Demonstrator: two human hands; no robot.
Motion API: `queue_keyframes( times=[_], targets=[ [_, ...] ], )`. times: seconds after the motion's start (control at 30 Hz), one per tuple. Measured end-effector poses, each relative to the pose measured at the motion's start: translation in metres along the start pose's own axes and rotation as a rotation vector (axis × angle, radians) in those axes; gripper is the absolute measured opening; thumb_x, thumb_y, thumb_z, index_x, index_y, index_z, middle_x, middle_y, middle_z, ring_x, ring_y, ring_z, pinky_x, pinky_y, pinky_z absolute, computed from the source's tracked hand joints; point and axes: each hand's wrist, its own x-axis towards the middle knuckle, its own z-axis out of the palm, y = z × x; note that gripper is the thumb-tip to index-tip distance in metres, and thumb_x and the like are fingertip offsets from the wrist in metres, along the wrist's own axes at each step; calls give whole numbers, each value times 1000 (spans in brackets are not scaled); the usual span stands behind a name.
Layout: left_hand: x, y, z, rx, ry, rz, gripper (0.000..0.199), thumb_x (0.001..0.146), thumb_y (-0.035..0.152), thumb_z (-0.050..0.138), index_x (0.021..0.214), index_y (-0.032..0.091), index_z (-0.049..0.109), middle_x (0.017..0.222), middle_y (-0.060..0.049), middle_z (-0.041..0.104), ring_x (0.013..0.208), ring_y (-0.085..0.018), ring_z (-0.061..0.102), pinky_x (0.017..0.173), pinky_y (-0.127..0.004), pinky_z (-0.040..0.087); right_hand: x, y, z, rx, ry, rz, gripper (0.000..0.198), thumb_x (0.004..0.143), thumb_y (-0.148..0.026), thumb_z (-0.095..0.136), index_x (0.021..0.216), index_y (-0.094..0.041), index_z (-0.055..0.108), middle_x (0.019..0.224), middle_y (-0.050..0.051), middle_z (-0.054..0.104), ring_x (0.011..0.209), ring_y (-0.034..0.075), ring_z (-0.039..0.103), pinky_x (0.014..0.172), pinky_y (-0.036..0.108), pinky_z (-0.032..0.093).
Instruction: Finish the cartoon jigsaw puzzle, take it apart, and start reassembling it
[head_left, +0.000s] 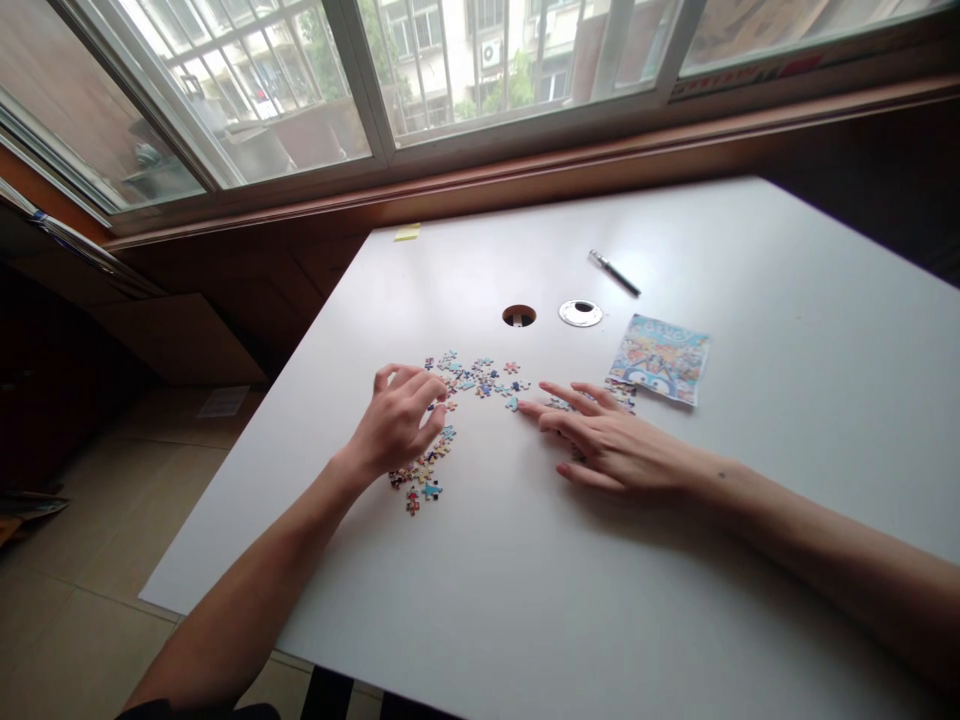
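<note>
Single view, head-worn camera. Looks forward and down from above near side of desk [480,600]; slight tilt. Near enough for left hand [397,425] and right hand [611,447] at mid-view; wide enough for far window [480,60] and floor [75,610] at left.

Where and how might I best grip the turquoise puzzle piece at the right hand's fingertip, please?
Probably pinch the turquoise piece by opposite edges, from above and the near side: it lies flat, and other pieces sit just beyond it.
</note>
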Motion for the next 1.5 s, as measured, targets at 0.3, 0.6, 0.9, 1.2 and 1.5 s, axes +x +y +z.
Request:
queue_keyframes(
  times=[0.3, 0.6, 0.9, 1.2, 1.5],
  targets=[
    [-9, -37, -4, 28, 67, -52, 18, 88, 15, 53, 83, 22, 68, 94, -2, 70, 97, -21, 59, 98, -44, 33, -5, 0, 2, -79, 203, 21, 44, 92, -28, 54, 136, -24, 52, 125, 10, 65, 121, 32, 51, 101, 50, 37],
    [-12, -26, 0, -12, -50, 79, 29, 89, 21, 58, 112, 31, 73, 108, -4, 66, 108, -23, 55, 100, -43, 33, -6, 0, 3, -133, 289, 166, 16, 95, -27, 52, 105, -22, 62, 112, 9, 67, 114, 31, 53, 96, 49, 38],
    [-11, -27, -13, -62, -155, 125, 21, 81, 15, 58, 71, 26, 74, 98, -2, 68, 101, -22, 56, 99, -44, 32, -7, 2, 5, -118, 306, 168, 18, 92, -27, 55, 108, -23, 62, 113, 9, 66, 112, 31, 55, 93, 48, 39],
    [-13, -41, -14, -62, -120, 89, 26, 75, 8, 52, 85, 23, 69, 102, 0, 73, 107, -24, 58, 99, -44, 34, -6, 0, 4, -102, 308, 181, 11, 94, -27, 53, 102, -22, 59, 109, 9, 65, 110, 30, 55, 93, 47, 39],
    [-8, 4, -10, -280, -310, 251, 56, 76, 7, 45, 128, 26, 55, 139, -1, 61, 136, -24, 46, 113, -43, 28, -6, 0, 4, -90, 306, 127, 13, 92, -26, 55, 105, -22, 58, 110, 9, 65, 111, 30, 53, 91, 46, 40]
  ],
)
